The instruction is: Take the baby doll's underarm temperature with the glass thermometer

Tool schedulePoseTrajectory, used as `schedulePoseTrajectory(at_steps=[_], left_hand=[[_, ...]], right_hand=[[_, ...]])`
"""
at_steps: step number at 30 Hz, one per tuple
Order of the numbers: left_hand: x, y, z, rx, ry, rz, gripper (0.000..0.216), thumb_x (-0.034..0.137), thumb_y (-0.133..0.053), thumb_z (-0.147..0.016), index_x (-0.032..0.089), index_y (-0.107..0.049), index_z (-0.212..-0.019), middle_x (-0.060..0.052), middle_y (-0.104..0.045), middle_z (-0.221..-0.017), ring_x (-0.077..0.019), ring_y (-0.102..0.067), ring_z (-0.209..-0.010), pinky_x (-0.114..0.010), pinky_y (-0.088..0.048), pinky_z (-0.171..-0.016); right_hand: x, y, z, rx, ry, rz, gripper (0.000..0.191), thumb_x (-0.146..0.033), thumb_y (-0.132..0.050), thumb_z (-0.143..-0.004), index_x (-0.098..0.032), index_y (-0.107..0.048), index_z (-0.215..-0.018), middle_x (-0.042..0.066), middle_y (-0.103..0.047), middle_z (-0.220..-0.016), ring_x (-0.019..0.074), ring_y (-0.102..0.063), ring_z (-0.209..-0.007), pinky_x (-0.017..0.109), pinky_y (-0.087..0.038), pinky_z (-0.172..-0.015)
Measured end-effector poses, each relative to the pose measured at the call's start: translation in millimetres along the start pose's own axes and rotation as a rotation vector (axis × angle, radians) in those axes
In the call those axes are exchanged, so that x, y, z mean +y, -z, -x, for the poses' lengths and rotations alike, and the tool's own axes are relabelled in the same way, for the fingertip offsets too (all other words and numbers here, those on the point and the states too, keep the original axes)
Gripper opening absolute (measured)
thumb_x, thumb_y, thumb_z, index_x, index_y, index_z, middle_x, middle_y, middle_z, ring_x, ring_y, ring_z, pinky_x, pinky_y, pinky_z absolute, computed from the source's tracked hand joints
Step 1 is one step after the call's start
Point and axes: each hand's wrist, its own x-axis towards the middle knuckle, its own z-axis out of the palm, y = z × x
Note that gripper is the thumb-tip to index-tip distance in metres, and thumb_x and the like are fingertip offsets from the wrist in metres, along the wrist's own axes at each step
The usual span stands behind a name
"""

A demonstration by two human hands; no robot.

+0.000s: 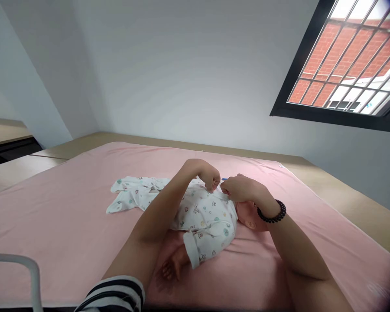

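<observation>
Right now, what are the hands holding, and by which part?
Both the left hand and right hand pinch the doll's printed white romper at its neckline, near the collar.

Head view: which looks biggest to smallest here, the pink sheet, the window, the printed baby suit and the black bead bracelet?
1. Pink sheet
2. Window, though partly cut off by the frame
3. Printed baby suit
4. Black bead bracelet

Doll point(247, 214) on sheet point(68, 216), window point(344, 65) behind.

The right hand point(242, 189) and wrist cover most of the doll's head point(248, 216) (only an ear and cheek show). The left forearm hides part of the romper point(201, 212). What the fingertips point(211, 187) pinch is perhaps a snap, too small to tell.
</observation>
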Motion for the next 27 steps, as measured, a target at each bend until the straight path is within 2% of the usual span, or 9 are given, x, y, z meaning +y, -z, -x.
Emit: schedulePoseTrajectory(at_steps=[5, 13, 19, 24, 27], left_hand=[[-3, 0, -4, -0.037, -0.030, 0.020, 0.024, 0.034, -0.071, -0.064, 0.025, -0.064, -0.085, 0.001, -0.066, -0.092, -0.0212, -0.057, -0.086, -0.035, -0.047, -0.074], [-9, -2, -12, -0.083, -0.059, 0.032, 0.025, 0.035, -0.073, -0.063, 0.025, -0.064, -0.084, 0.001, -0.066, -0.089, -0.0215, -0.057, -0.084, -0.037, -0.048, -0.077], [-9, -2, -16, -0.070, -0.078, 0.031, 0.022, 0.036, -0.074, -0.062, 0.024, -0.065, -0.078, 0.000, -0.067, -0.086, -0.0217, -0.057, -0.081, -0.037, -0.048, -0.075], [-9, -2, -17, -0.020, -0.061, 0.045, 0.020, 0.034, -0.073, -0.061, 0.023, -0.065, -0.076, 0.000, -0.068, -0.084, -0.0221, -0.058, -0.079, -0.034, -0.045, -0.069], [-6, -2, -14, 0.001, -0.058, 0.041, 0.019, 0.031, -0.073, -0.059, 0.023, -0.067, -0.075, 0.000, -0.069, -0.081, -0.0207, -0.057, -0.076, -0.032, -0.041, -0.064]], right_hand=[[7, -1, 1, -0.024, -0.032, -0.034, 0.012, -0.012, -0.055, -0.074, -0.022, -0.054, -0.080, 0.001, -0.060, -0.076, 0.0164, -0.050, -0.064, 0.031, -0.036, -0.064], [6, -2, -1, 0.023, -0.015, 0.028, 0.011, -0.012, -0.052, -0.079, -0.020, -0.051, -0.072, -0.001, -0.057, -0.066, 0.0132, -0.046, -0.055, 0.032, -0.036, -0.068], [-4, -4, -5, 0.061, -0.020, 0.077, 0.008, -0.012, -0.054, -0.081, -0.019, -0.058, -0.079, 0.005, -0.067, -0.083, 0.0190, -0.060, -0.074, 0.034, -0.038, -0.077], [-9, -6, -11, 0.044, -0.033, 0.119, 0.008, -0.011, -0.058, -0.076, -0.018, -0.059, -0.075, 0.005, -0.063, -0.072, 0.0212, -0.064, -0.073, 0.034, -0.037, -0.075], [-11, -8, -14, 0.049, -0.045, 0.140, 0.008, -0.010, -0.059, -0.077, -0.018, -0.059, -0.075, 0.005, -0.063, -0.072, 0.0207, -0.064, -0.073, 0.034, -0.037, -0.075]])
